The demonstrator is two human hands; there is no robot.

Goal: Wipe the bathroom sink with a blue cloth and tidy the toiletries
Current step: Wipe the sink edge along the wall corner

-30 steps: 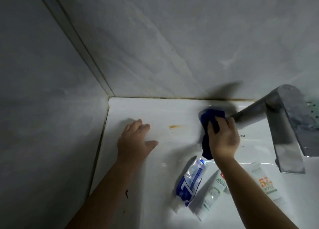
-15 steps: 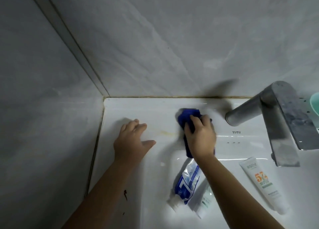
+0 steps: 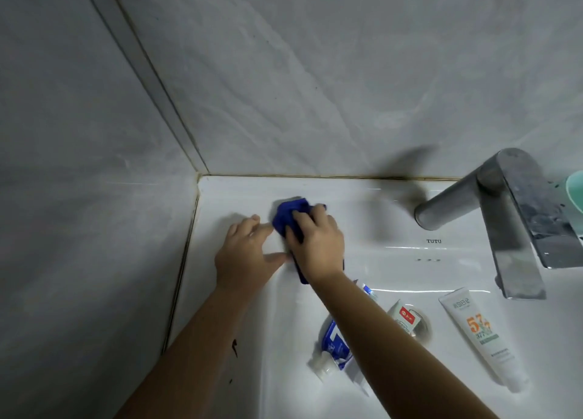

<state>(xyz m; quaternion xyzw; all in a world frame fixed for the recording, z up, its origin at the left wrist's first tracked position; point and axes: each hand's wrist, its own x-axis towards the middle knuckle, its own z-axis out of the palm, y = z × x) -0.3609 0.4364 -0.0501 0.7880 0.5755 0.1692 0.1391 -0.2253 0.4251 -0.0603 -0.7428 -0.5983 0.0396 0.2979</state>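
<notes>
My right hand (image 3: 317, 245) grips a bunched blue cloth (image 3: 288, 215) and presses it on the back left ledge of the white sink (image 3: 362, 216). Just to its left, my left hand (image 3: 244, 254) lies flat on the ledge with its fingers spread, touching the cloth. Three toiletry tubes lie in the basin: a blue and white toothpaste tube (image 3: 331, 352) partly under my right forearm, a small white tube with a red label (image 3: 405, 319), and a white tube with orange numbers (image 3: 482, 336).
A metal faucet (image 3: 504, 216) stands at the back right, its spout over the basin. A pale green object (image 3: 575, 190) shows at the right edge. Grey marble walls close the sink in at the back and left.
My right hand has slid the cloth leftward along the back ledge, from beside the faucet to the left hand. The orange stain on the ledge is no longer seen. The left hand stayed put.
</notes>
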